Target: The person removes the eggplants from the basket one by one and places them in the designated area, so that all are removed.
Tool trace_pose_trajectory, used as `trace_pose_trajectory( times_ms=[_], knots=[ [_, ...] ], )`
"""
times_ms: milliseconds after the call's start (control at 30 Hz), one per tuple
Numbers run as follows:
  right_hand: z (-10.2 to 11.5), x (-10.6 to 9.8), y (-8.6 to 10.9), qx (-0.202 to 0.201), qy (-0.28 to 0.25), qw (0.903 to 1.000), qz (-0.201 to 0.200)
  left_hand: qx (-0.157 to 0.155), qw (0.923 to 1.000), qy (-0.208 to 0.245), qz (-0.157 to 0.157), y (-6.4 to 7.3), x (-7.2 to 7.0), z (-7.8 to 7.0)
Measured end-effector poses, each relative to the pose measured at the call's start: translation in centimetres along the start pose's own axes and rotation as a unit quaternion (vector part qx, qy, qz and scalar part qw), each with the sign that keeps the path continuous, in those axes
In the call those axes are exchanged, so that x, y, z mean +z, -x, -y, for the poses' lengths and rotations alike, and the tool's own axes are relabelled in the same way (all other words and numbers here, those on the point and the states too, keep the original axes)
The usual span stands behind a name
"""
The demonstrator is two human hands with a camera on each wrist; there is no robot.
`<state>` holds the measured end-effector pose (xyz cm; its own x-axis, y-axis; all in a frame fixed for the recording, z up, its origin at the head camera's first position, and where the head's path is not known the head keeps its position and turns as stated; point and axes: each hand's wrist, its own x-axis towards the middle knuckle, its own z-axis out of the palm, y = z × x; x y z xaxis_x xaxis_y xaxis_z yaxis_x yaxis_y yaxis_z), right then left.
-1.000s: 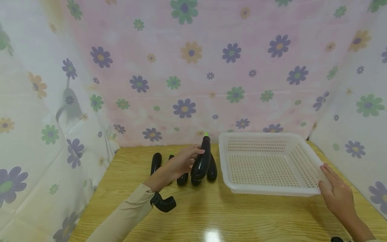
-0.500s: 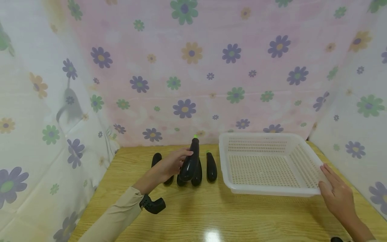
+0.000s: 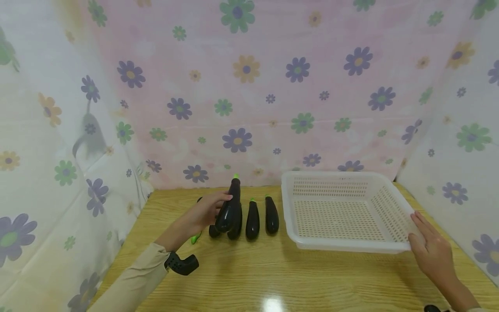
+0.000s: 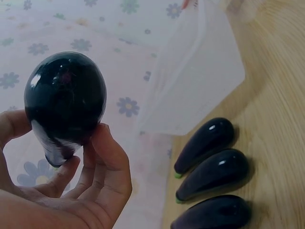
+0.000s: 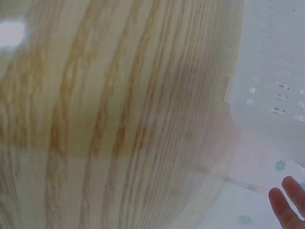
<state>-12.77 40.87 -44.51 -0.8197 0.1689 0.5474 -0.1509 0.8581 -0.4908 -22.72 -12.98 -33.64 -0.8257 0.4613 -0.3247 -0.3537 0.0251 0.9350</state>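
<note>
My left hand (image 3: pixel 208 209) grips an eggplant (image 3: pixel 229 210) by its sides, tilted with the green stem end up and away. The left wrist view has the held eggplant's rounded end (image 4: pixel 66 93) facing the camera, fingers and thumb around its narrower part. Several more dark eggplants lie on the table; two of them, one eggplant (image 3: pixel 252 221) and another eggplant (image 3: pixel 272 215), stand apart to the right. Others are partly hidden behind the left hand and its eggplant. My right hand (image 3: pixel 434 247) rests with extended fingers (image 5: pixel 284 210) at the right rim of the white plastic basket (image 3: pixel 290 225).
The slotted basket stands right of the eggplants on a wood-grain table (image 3: pixel 249 277). A flowered cloth (image 3: pixel 249 86) rises behind the table and along both sides. A green stem (image 3: pixel 196 238) pokes out below the left hand.
My left hand has moved left with the eggplant, passing over the row on the table. Two eggplants at the right of the row now show fully. The right hand stays at the basket.
</note>
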Motion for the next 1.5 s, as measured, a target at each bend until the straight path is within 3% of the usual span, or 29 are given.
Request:
trace_pose_trajectory(
  times_ms=[400, 600, 900, 1133, 1367, 1500],
  knots=[
    [-0.2, 0.1, 0.1, -0.007, -0.005, 0.9999, 0.007, -0.011, 0.9990, -0.022, -0.037, 0.4, -1.5, 0.3],
    [-0.1, 0.0, -0.1, 0.003, 0.005, 1.0000, -0.005, -0.007, 0.9996, -0.011, -0.026, 0.7, -2.1, 0.2],
    [-0.2, 0.0, -0.1, -0.014, -0.007, 0.9999, -0.001, -0.011, 0.9983, -0.029, -0.049, 1.2, -3.3, 0.7],
    [-0.2, 0.0, 0.0, -0.025, -0.005, 0.9996, -0.008, -0.002, 0.9995, 0.005, -0.032, 1.6, -4.1, 0.8],
    [-0.3, 0.2, 0.0, -0.019, -0.003, 0.9998, -0.010, -0.006, 0.9983, -0.020, -0.055, 2.2, -5.4, 1.2],
    [-0.3, 0.2, 0.0, -0.016, -0.007, 0.9998, -0.009, -0.004, 0.9979, -0.012, -0.064, 2.5, -6.3, 1.6]
  ],
)
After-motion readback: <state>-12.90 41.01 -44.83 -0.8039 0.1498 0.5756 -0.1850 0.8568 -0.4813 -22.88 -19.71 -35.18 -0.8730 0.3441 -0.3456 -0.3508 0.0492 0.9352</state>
